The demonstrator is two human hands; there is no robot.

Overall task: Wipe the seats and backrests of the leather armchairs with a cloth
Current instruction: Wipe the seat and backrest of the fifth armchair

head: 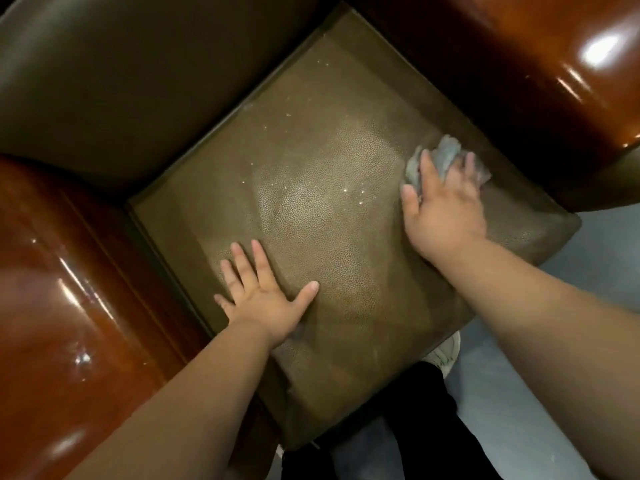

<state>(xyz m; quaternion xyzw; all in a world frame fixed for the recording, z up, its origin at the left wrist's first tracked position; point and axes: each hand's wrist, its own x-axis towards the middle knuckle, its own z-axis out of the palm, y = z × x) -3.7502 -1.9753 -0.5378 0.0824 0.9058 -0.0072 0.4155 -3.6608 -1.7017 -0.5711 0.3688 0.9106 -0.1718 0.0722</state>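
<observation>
Fingers of the right hand lie spread over a bunched grey cloth, pressing it flat against the seat cushion near its right edge, close to the glossy wooden armrest on that side. The fingers look nearly straight with the cloth showing between and beyond them; motion blur hides whether the tips curl into the fabric. The left hand rests palm-down on the near left part of the olive leather cushion, fingers extended and splayed, thumb out to the right, holding nothing. Small pale specks dot the middle of the cushion between the two hands. The leather backrest rises at upper left, and a second polished wooden armrest runs along the left. Below the cushion's front corner, dark trousers and a pale shoe show against the grey floor
</observation>
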